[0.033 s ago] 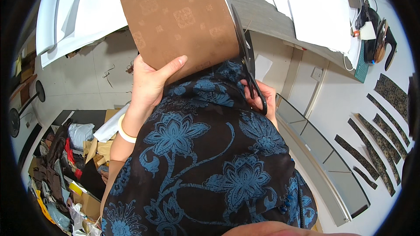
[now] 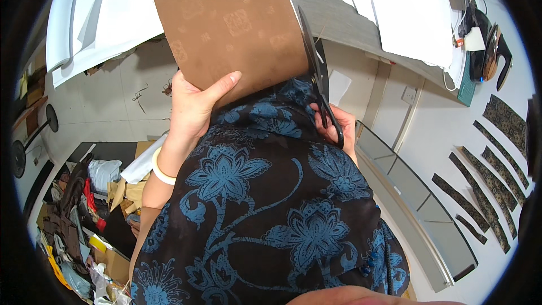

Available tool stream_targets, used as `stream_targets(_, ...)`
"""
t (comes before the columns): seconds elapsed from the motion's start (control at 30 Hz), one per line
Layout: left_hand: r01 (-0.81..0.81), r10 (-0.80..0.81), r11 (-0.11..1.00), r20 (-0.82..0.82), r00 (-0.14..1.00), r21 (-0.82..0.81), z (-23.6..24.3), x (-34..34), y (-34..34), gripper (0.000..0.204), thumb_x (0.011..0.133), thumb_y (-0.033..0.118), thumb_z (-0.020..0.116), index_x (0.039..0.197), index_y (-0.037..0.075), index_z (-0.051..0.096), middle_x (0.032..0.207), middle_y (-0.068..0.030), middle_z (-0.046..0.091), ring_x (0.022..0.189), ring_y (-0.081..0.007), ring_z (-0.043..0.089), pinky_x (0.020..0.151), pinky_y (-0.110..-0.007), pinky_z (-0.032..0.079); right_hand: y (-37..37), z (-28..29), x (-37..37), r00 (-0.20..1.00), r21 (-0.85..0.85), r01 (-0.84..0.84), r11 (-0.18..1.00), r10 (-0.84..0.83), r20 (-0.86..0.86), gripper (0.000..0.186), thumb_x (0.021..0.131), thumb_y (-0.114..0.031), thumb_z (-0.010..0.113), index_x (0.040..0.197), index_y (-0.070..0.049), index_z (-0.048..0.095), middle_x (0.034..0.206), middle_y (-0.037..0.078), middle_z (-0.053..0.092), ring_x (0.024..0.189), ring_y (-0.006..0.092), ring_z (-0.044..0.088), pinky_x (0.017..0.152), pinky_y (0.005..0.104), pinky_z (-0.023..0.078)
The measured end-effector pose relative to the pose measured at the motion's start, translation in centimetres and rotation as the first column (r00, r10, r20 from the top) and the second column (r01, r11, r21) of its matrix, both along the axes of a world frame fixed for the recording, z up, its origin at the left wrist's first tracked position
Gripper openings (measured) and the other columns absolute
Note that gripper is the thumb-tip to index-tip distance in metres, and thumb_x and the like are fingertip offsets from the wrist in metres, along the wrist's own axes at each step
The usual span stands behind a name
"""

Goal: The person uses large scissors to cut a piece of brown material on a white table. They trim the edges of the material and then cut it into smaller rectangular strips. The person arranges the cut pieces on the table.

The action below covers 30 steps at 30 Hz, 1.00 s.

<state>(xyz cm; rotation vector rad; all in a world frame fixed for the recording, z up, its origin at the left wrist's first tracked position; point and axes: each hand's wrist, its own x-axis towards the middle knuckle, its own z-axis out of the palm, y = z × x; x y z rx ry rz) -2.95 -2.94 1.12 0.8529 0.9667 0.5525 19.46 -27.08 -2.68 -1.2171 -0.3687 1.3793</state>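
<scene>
A wide piece of brown patterned fabric [image 2: 237, 28] hangs in a curve over the near edge of the table. At its lower left, my left hand [image 2: 195, 99] grips it, thumb lying on top and fingers hidden beneath. Black-handled scissors [image 2: 317, 68] stand along the fabric's right edge, blades pointing away from me. My right hand [image 2: 343, 127] is closed round their handles, its fingers partly hidden. The blades look spread a little, one in front of the fabric edge and the other partly behind it.
Large white paper sheets [image 2: 415, 17] cover the grey table [image 2: 350, 31]. Dark patterned strips [image 2: 474, 192] lie on the white surface to the right, near an iron-like black tool [image 2: 502, 62] and a green mat [image 2: 466, 87]. Scraps and bags [image 2: 104, 175] are heaped at lower left.
</scene>
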Motion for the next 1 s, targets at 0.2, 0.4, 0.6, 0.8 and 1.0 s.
stream_targets(0.2,0.047,-0.046,0.998,-0.029,0.999,0.038,0.1,0.5,-0.1,0.039,0.084,-0.005,0.081,0.12,-0.002,0.066,0.114,-0.0103,0.072,0.103,-0.0181,0.069,0.093,-0.033,0.054,0.4,1.6,-0.7,0.998,-0.068,0.048,0.996,-0.045,0.051,0.055,0.088,-0.017,0.081,0.132,0.011,0.063,0.098,0.004,0.064,0.085,0.0082,0.06,0.075,0.0207,0.048)
stream_targets(0.4,0.038,-0.036,0.998,-0.042,0.998,0.043,-0.1,0.6,-0.5,0.039,0.083,-0.005,0.082,0.119,-0.002,0.067,0.115,-0.0105,0.072,0.103,-0.0179,0.068,0.093,-0.033,0.054,0.7,1.9,0.0,0.997,-0.063,0.019,0.998,-0.014,0.075,0.048,0.088,-0.009,0.079,0.131,0.01,0.065,0.1,0.004,0.065,0.086,0.0084,0.061,0.075,0.0208,0.049)
stream_targets(0.6,0.045,-0.039,0.996,-0.08,0.996,0.078,0.1,0.8,-0.6,0.038,0.083,-0.003,0.083,0.118,-0.002,0.068,0.113,-0.0101,0.073,0.102,-0.0176,0.068,0.093,-0.032,0.053,0.7,2.3,-0.2,0.997,-0.109,0.042,0.993,-0.035,0.07,0.047,0.088,-0.006,0.081,0.13,0.009,0.066,0.102,0.004,0.066,0.087,0.0079,0.061,0.075,0.0198,0.048)
stream_targets(0.8,0.045,-0.038,0.995,-0.081,0.996,0.088,-0.1,0.8,-0.7,0.037,0.083,-0.003,0.083,0.117,-0.002,0.068,0.112,-0.0097,0.073,0.102,-0.0173,0.068,0.093,-0.032,0.053,0.6,2.3,-0.3,0.995,-0.108,0.049,0.993,-0.039,0.091,0.048,0.087,-0.007,0.081,0.13,0.009,0.066,0.102,0.004,0.066,0.087,0.0074,0.061,0.075,0.0197,0.048)
stream_targets(1.0,0.046,-0.041,0.997,-0.083,0.996,0.068,0.2,1.0,-0.7,0.038,0.083,-0.003,0.083,0.117,-0.002,0.067,0.113,-0.0096,0.073,0.102,-0.0173,0.068,0.093,-0.032,0.053,0.6,2.6,-0.5,0.996,-0.132,0.061,0.989,-0.051,0.079,0.049,0.087,-0.009,0.083,0.13,0.009,0.066,0.102,0.003,0.067,0.087,0.007,0.061,0.075,0.0194,0.048)
